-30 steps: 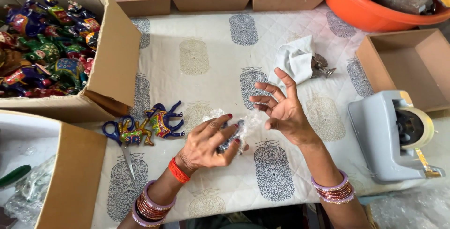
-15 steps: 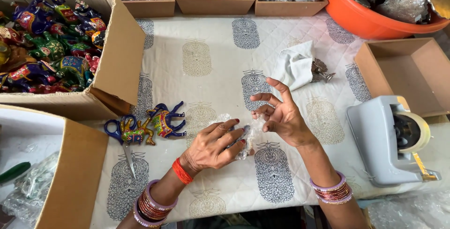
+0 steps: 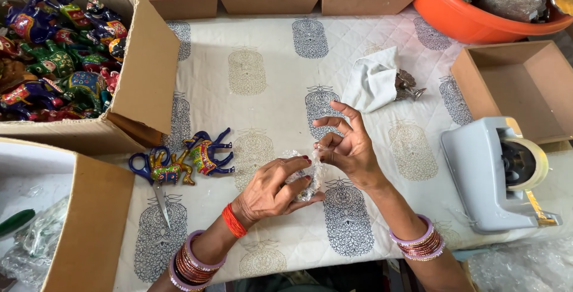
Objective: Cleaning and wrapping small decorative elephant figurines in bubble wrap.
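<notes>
My left hand is closed around a small bundle in clear bubble wrap, held just above the printed tablecloth. My right hand pinches the top edge of that same wrap with thumb and fingertips, the other fingers spread. What is inside the wrap is hidden. To the left of my hands lie two painted toy elephants, a blue one and a green one, on their sides over a pair of blue-handled scissors.
A cardboard box of painted elephants stands at left, another box at lower left. A grey tape dispenser and an empty box sit at right. A white cloth, an orange tub and trays lie farther back.
Both hands have kept working the wrapped bundle in place; the left hand's fingers have closed more around it while the right hand's pinch shifted slightly.
</notes>
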